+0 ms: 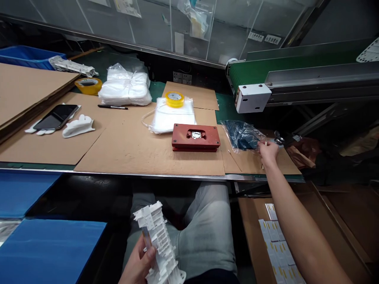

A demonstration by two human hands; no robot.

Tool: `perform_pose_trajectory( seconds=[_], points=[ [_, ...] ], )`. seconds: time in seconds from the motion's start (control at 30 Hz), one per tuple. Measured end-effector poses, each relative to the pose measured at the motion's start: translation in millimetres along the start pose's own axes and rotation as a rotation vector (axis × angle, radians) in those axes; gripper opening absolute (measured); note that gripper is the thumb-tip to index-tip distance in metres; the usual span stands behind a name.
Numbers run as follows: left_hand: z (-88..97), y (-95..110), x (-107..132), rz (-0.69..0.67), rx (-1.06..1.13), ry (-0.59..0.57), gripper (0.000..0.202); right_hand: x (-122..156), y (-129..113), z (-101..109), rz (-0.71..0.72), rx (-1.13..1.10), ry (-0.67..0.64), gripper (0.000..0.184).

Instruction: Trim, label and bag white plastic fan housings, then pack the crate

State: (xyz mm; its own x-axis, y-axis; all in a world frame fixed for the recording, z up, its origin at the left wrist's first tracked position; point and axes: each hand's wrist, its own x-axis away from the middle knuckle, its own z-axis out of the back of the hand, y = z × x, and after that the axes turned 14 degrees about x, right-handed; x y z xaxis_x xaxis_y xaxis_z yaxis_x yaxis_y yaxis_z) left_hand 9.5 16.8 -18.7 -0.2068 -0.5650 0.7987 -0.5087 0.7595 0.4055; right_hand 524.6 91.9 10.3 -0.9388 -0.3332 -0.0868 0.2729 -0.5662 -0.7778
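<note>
Over my lap, my left hand (139, 258) is wrapped around a long white ribbed plastic part (162, 240), with its slotted upper end tilted up. My right hand (269, 152) reaches to the right end of the table, its fingers closed on a thin pale stick (262, 166), mostly hidden in the grip. Just left of those fingers lies a clear plastic bag (241, 134) with dark blue contents. A cotton swab (234, 159) rests on the cardboard nearby. A red block-shaped fixture (196, 138) with a small metal piece in its recess sits mid-table.
A yellow tape roll (174, 99) lies on white bags (173, 116). Further left are bundled white bags (126, 85), a pen (113, 107), a phone (56, 117) and a glove (78, 126). A green conveyor (254, 73) stands back right; a carton of white parts (278, 246) is below.
</note>
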Motion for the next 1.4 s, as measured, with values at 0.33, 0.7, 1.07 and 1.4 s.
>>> perform_pose_trajectory(
  seconds=[0.33, 0.7, 1.07, 1.4],
  points=[
    [-24.8, 2, -25, 0.012, 0.177, -0.363, 0.069, 175, 20, 30, -0.376, -0.512, -0.462, 0.032],
    [-146.4, 35, -93, -0.103, 0.202, -0.781, 0.074, 278, 56, 16, -0.379, -0.456, -0.514, 0.053],
    [-185.7, 33, -126, -0.098, 0.316, -0.755, 0.054, 276, 60, 23, -0.370, -0.447, -0.559, 0.055],
    [-187.6, 40, -122, -0.127, 0.271, -0.844, 0.082, 241, 38, -12, -0.234, -0.409, -0.634, 0.056]
  ],
)
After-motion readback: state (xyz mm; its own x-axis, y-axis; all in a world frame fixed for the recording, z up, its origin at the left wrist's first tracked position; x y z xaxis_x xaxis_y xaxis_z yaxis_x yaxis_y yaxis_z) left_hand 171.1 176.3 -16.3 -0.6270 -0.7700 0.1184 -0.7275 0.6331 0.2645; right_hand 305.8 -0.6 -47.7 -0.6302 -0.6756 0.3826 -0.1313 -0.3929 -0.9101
